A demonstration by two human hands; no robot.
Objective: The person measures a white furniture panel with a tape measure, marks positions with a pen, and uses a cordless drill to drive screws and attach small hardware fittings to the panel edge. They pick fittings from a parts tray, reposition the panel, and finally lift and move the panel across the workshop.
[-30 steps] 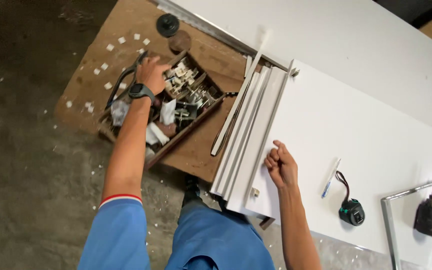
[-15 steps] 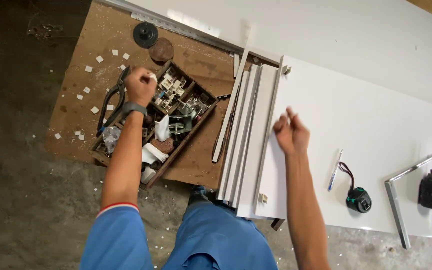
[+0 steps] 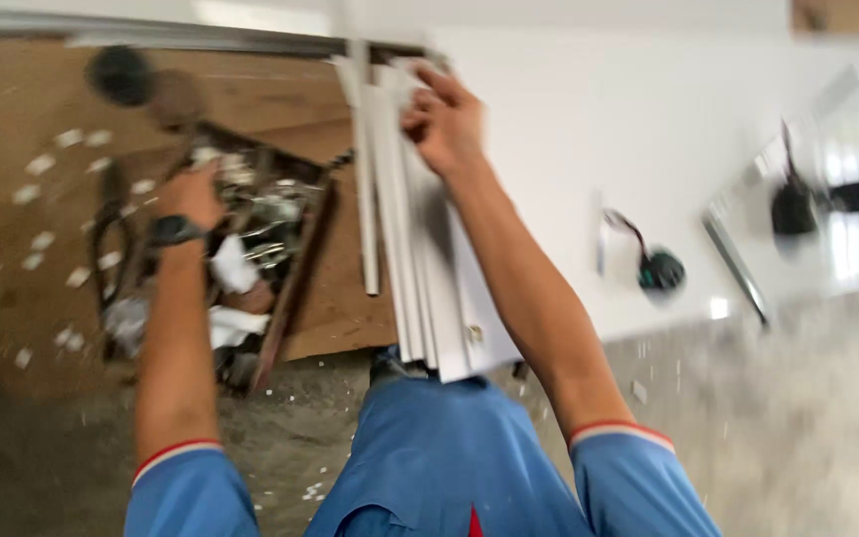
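Far left: brown board (image 3: 42, 328) on the floor w/ small white bits scattered on it. On it sits a wooden tray (image 3: 295, 268) full of metal hardware & white scraps. Left hand (image 3: 191, 194), watch at the wrist, is down in the tray's upper left corner; looks curled around or onto sth small, but the blur hides the fingers, so can't tell what it pinches, if anything. Judgement: best to feel for one piece & lift it clear w/o dragging the tangle along. Next over, a stack of long white strips (image 3: 415, 268) lies along the edge of the white panel (image 3: 569, 149), lower ends overhanging toward the blue-clad knees. Right hand (image 3: 444, 119) rests at the strips' top end, fingers bent & gripping or pressing the outer ones; exact hold not clear. I'd keep that end pinned so the stack doesn't fan out or slide off the edge. Further right on the panel: small black-green gadget w/ cord (image 3: 660, 268), a metal bar (image 3: 738, 264), & a dark power tool (image 3: 797, 209), well apart from both hands.
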